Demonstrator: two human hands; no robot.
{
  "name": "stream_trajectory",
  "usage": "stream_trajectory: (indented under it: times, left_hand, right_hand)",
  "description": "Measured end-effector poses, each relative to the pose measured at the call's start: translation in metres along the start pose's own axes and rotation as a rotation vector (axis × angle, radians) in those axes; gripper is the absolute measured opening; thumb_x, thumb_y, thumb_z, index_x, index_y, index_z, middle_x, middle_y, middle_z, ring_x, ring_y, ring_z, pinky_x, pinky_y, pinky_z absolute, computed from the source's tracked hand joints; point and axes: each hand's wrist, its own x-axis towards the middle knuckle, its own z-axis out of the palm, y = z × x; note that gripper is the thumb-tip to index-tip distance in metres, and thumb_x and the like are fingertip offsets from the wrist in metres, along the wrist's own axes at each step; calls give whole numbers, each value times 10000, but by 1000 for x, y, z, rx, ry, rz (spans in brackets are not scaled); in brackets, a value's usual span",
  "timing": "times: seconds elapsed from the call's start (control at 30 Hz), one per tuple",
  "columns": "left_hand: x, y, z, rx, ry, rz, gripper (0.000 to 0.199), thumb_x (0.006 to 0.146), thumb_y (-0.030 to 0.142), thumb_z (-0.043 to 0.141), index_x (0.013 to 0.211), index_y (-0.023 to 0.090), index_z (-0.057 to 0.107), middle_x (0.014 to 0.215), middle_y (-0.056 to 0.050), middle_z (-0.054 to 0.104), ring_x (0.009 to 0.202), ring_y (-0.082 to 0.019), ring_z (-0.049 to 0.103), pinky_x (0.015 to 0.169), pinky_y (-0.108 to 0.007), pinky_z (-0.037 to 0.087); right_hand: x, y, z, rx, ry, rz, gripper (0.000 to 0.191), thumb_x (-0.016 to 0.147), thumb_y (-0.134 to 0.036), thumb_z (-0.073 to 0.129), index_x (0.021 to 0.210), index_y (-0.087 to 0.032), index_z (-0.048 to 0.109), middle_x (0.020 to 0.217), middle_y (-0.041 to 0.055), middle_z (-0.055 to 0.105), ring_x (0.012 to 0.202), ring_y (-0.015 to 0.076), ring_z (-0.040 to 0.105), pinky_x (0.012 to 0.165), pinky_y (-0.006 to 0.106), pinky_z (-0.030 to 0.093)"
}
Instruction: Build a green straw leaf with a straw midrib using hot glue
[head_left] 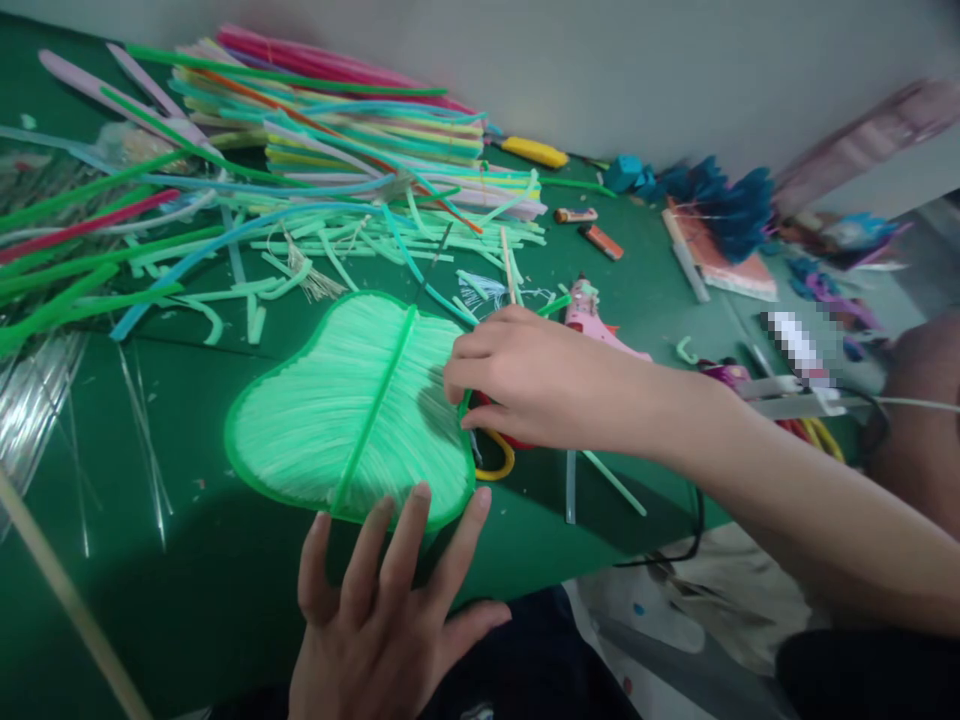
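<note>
A light green leaf-like piece with a bright green outline and a raised green strip across it lies on the green table. My left hand is at its near edge, fingers spread, with fingertips touching the rim. At the piece's right edge, my right hand has its fingers bent together in a pinch; what lies between them, if anything, is hidden. Scissors with a yellow and red handle lie partly under my right hand. Just beyond that hand is a pink glue gun.
Bundles of coloured fuzzy stems lie along the back, with cut green pieces before them. Clear strips are at the left. A yellow cutter, dark blue tufts and a cable are also around.
</note>
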Motion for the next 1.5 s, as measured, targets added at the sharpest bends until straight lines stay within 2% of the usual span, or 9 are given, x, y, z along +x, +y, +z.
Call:
stream_trajectory:
  times: [0.2, 0.4, 0.53, 0.7, 1.0, 1.2, 1.37, 1.5]
  left_hand:
    - [0, 0, 2, -11, 13, -11, 629, 818, 668, 591, 1356, 343, 574, 1404, -79, 505, 1201, -281, 481, 1186, -550, 138]
    - [1, 5, 3, -74, 29, -95, 573, 809, 637, 629, 1315, 370, 606, 1466, -12, 500, 1214, -284, 527, 1199, -532, 152]
    - [0, 3, 2, -61, 19, -56, 599, 811, 632, 631, 1339, 352, 587, 1509, -48, 452, 1253, -296, 490, 1186, -552, 152]
    - [1, 1, 0, -50, -7, -25, 605, 826, 610, 625, 1359, 329, 574, 1454, -115, 485, 1282, -309, 451, 1175, -576, 148]
    - [2, -1, 2, -74, 11, -1, 610, 821, 612, 626, 1354, 319, 581, 1492, -124, 445, 1342, -334, 411, 1177, -589, 141]
    - [2, 0, 0, -68, -3, -13, 599, 827, 601, 627, 1356, 326, 576, 1492, -127, 449, 1374, -329, 381, 1172, -603, 142]
    - [2, 0, 0, -71, 0, -15, 588, 829, 587, 633, 1351, 320, 582, 1482, -132, 461, 1375, -331, 382, 1169, -611, 144]
    - [3, 0, -1, -61, -4, -12, 583, 829, 585, 634, 1345, 319, 589, 1464, -148, 478, 1369, -338, 385, 1162, -624, 151]
  right_hand:
    - [0, 2, 2, -35, 22, -16, 142, 883, -273, 685, 948, -147, 673, 882, 56, 670, 886, 241, 604, 847, 389, 367]
    - [-2, 5, 3, -83, 63, -27, 189, 877, -323, 702, 957, -155, 668, 895, 56, 676, 895, 249, 610, 838, 385, 357]
    - [0, 3, 0, -100, 21, -16, 200, 886, -327, 696, 982, -153, 666, 923, 65, 684, 917, 258, 613, 831, 385, 343]
    - [1, 2, -1, -103, 0, -11, 210, 897, -327, 683, 1000, -146, 665, 927, 75, 685, 928, 259, 612, 824, 378, 331]
    - [3, 2, 1, -56, 13, -4, 188, 870, -299, 706, 975, -145, 683, 897, 72, 674, 910, 251, 590, 846, 389, 360]
    - [-6, 6, 15, 13, 236, -39, 235, 847, -325, 723, 992, -146, 674, 1092, 135, 610, 1138, 304, 464, 951, 450, 383]
    - [-18, 2, 35, 75, 350, -14, 92, 912, -261, 630, 926, -185, 680, 1066, 106, 630, 1090, 275, 467, 903, 439, 410]
    - [-26, -2, 54, 142, 456, -1, 182, 979, -235, 521, 935, -188, 691, 998, 70, 690, 1014, 228, 538, 878, 395, 438]
